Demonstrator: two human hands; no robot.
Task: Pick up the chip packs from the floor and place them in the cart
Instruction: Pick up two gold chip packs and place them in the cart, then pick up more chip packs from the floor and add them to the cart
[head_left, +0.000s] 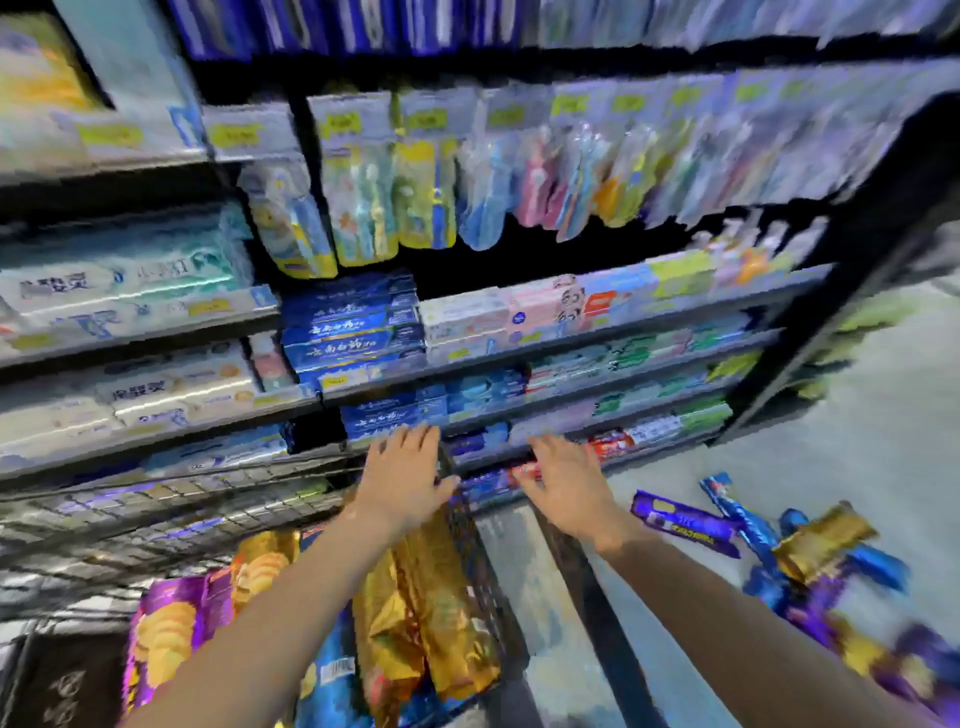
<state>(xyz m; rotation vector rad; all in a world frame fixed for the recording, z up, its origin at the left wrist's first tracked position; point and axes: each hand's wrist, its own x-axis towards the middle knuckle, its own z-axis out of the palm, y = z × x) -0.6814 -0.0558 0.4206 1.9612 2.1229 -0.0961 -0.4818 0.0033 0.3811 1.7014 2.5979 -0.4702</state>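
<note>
A wire cart (156, 514) stands at the lower left and holds several chip packs: a purple one (166, 629), gold ones (421, 613) and a blue one (327, 680). More packs lie in a pile on the floor at the right, among them a purple pack (680, 522), a blue one (737, 514) and a gold one (821, 538). My left hand (402, 480) hovers over the cart's right edge with fingers spread and holds nothing. My right hand (569, 486) is stretched out beside the cart above the floor, fingers straight and empty.
Black shelving (852, 260) full of toothpaste boxes (353, 327) and hanging toothbrush packs (358, 197) runs close behind the cart. Grey floor (857, 426) extends to the right past the shelf end. The picture is blurred by head motion.
</note>
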